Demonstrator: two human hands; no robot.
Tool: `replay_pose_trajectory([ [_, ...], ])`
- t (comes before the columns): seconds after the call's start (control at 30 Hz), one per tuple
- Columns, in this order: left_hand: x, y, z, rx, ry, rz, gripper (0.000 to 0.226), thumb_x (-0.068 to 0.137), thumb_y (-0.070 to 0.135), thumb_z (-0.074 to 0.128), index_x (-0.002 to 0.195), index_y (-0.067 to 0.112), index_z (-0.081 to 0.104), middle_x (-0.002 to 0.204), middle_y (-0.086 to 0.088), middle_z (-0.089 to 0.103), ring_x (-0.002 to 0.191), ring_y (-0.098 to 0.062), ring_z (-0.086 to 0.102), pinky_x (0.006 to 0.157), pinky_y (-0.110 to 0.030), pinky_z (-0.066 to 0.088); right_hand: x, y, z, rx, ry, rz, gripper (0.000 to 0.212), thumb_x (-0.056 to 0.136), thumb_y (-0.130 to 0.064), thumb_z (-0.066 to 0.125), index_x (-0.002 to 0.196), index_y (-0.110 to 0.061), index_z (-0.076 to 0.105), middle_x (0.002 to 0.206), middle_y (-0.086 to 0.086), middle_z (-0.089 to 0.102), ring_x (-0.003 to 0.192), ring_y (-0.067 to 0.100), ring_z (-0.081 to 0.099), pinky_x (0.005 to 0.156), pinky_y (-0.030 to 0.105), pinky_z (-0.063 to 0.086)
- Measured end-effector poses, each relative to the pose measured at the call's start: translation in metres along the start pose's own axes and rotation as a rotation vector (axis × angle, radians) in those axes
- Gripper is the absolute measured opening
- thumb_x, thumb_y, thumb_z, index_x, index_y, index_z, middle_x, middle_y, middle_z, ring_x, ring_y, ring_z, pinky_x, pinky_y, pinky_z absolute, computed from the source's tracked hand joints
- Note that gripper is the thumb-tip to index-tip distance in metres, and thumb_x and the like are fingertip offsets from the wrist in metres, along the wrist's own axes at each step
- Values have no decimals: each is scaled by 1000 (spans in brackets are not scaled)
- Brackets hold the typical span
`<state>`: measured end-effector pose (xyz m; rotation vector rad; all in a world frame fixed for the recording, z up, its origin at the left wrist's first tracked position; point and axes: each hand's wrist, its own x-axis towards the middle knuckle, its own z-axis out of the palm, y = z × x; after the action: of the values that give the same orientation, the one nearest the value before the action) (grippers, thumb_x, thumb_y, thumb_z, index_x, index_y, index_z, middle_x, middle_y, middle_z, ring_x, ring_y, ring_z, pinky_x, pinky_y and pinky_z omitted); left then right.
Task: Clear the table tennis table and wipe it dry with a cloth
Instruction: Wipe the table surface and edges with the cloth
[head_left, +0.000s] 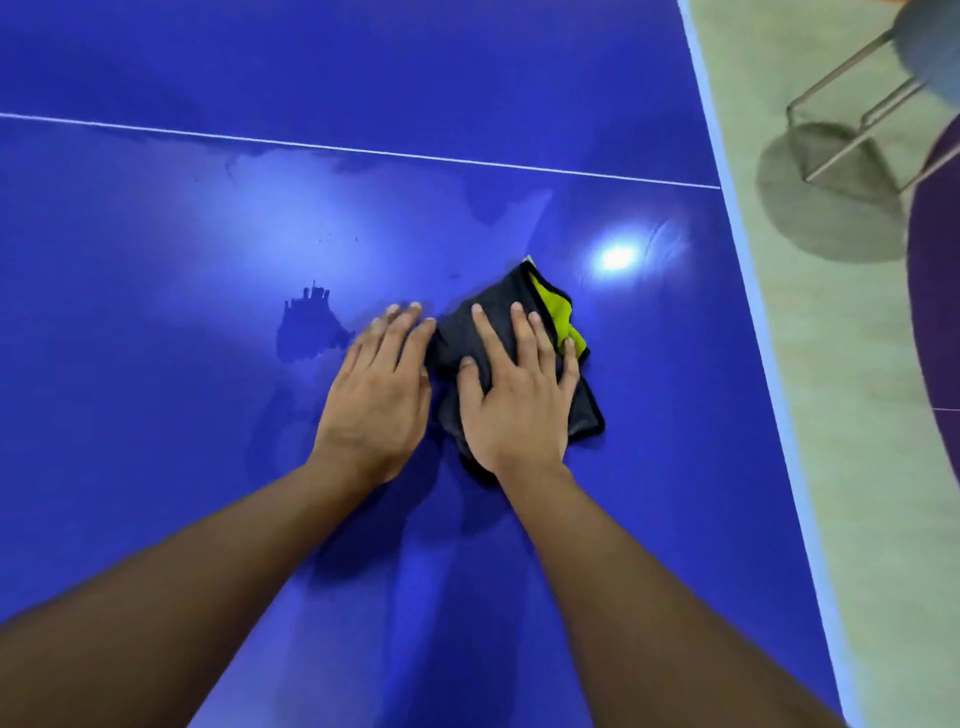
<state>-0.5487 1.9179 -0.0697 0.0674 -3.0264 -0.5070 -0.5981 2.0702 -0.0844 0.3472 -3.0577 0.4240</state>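
Note:
A dark grey cloth (498, 317) with a yellow-green inner side lies crumpled on the blue table tennis table (156, 415). My right hand (519, 389) presses flat on the cloth with straight, spread fingers. My left hand (376, 395) lies flat beside it, fingers straight, its edge touching the cloth's left side. A wet film (311, 208) spreads over the table beyond my hands, with a darker patch (306, 332) just left of my left hand.
A white centre line (363, 150) crosses the table. The table's white-edged right side (769, 338) runs diagonally, with pale floor beyond it. A chair's metal legs and round base (831, 192) stand on the floor at the upper right.

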Motion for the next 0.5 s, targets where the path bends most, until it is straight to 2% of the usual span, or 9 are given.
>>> replay_pose_trajectory([
  [0.17, 3, -2, 9, 31, 7, 3, 55, 99, 24, 38, 149, 2, 43, 157, -14, 41, 148, -33, 34, 124, -49, 23, 124, 16, 1, -13, 22, 115, 56, 99, -52, 33, 155, -46, 35, 166, -1, 29, 154, 17, 19, 125, 51, 4],
  [0.3, 6, 0, 5, 29, -4, -33, 55, 99, 23, 36, 150, 3, 41, 159, -12, 38, 150, -31, 31, 124, -47, 22, 209, 21, 3, -14, -21, 161, 56, 99, -53, 30, 155, -48, 31, 168, -2, 24, 155, 16, 17, 126, 50, 0],
  [0.5, 4, 0, 9, 25, 7, -44, 54, 100, 24, 33, 151, 6, 41, 160, -8, 37, 151, -27, 29, 125, -44, 21, 267, 28, -1, 15, -26, 170, 56, 99, -50, 28, 155, -48, 31, 168, -1, 22, 155, 16, 14, 126, 49, -3],
])
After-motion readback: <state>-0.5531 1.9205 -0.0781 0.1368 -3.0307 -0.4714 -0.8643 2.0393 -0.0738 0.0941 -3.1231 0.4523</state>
